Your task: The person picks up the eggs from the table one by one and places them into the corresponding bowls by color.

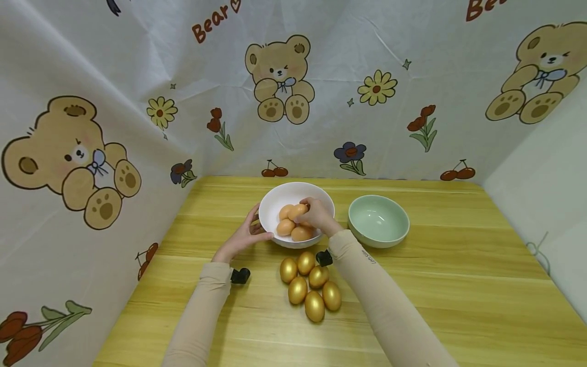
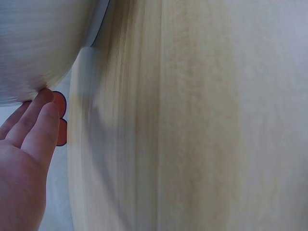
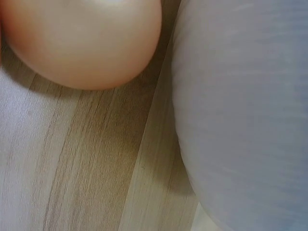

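A white bowl (image 1: 321,199) near the table's middle holds several brown eggs (image 1: 285,227). My right hand (image 1: 316,218) reaches into it, fingers curled round the topmost brown egg (image 1: 297,209). My left hand (image 1: 247,235) rests against the bowl's left outer wall with fairly straight fingers. In the left wrist view its fingers (image 2: 36,122) touch the white bowl (image 2: 38,48) from below. Several golden eggs (image 1: 312,285) lie clustered on the table between my forearms. The right wrist view is close and blurred, showing an egg (image 3: 82,43) beside the bowl's wall (image 3: 240,120).
An empty pale green bowl (image 1: 378,220) stands right of the white one. The wooden table (image 1: 458,285) is enclosed at the back and both sides by a bear-print cloth (image 1: 275,76). A black wrist camera (image 1: 323,257) hangs just above the golden eggs.
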`<state>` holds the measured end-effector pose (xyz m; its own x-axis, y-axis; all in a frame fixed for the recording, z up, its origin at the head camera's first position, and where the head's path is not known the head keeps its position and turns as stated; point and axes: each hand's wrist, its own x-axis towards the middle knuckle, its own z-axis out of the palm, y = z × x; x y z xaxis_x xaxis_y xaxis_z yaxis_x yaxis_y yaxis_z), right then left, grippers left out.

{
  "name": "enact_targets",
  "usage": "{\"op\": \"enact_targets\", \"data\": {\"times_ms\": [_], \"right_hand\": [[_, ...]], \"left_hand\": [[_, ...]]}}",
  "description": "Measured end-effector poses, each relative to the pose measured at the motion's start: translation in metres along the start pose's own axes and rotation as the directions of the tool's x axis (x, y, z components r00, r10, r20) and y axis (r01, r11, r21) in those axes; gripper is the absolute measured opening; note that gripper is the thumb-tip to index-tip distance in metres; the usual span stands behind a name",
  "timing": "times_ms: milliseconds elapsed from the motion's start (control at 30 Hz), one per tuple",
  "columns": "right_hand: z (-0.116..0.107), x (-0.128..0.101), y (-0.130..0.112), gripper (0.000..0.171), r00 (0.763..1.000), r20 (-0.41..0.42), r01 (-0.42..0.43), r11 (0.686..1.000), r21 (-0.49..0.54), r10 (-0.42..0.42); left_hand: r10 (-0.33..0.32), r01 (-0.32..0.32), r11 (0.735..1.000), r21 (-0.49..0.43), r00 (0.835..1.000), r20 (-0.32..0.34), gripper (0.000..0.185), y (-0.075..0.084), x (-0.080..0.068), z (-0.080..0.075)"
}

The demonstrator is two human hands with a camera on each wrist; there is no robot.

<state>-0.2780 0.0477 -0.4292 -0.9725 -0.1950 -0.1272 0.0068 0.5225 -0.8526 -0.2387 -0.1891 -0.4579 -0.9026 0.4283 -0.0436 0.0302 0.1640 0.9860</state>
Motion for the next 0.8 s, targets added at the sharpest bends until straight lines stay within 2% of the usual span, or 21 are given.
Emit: {"op": "enact_targets", "data": {"times_ms": [167, 367, 467, 633, 800], "right_hand": [[0.0, 0.0, 0.001, 0.054, 1.0, 0.006, 0.0, 0.999, -0.037, 0.0], [-0.001, 0.0, 0.001, 0.052, 1.0, 0.003, -0.002, 0.998, -0.055, 0.002], [-0.001, 0.0, 0.0, 0.051, 1.0, 0.004, -0.002, 0.999, -0.052, 0.002], [-0.001, 0.0, 0.0, 0.05, 1.0, -0.003, 0.001, 0.999, -0.044, -0.001], [-0.001, -0.002, -0.002, 0.047, 0.999, -0.044, 0.025, 0.999, -0.024, -0.026]], "left_hand": [[0.01, -0.009, 1.0, 0.03, 0.999, -0.031, 0.097, -0.011, 0.004, -0.001], [0.021, -0.02, 0.999, 0.025, 1.0, -0.02, 0.096, -0.012, 0.005, -0.001], [0.012, -0.012, 1.0, 0.015, 1.0, -0.005, 0.097, -0.008, 0.004, -0.001], [-0.004, 0.004, 1.0, 0.012, 1.0, 0.012, 0.097, 0.009, -0.003, 0.002], [-0.011, 0.011, 1.0, 0.02, 1.0, 0.012, 0.096, 0.017, -0.007, 0.004]]}}
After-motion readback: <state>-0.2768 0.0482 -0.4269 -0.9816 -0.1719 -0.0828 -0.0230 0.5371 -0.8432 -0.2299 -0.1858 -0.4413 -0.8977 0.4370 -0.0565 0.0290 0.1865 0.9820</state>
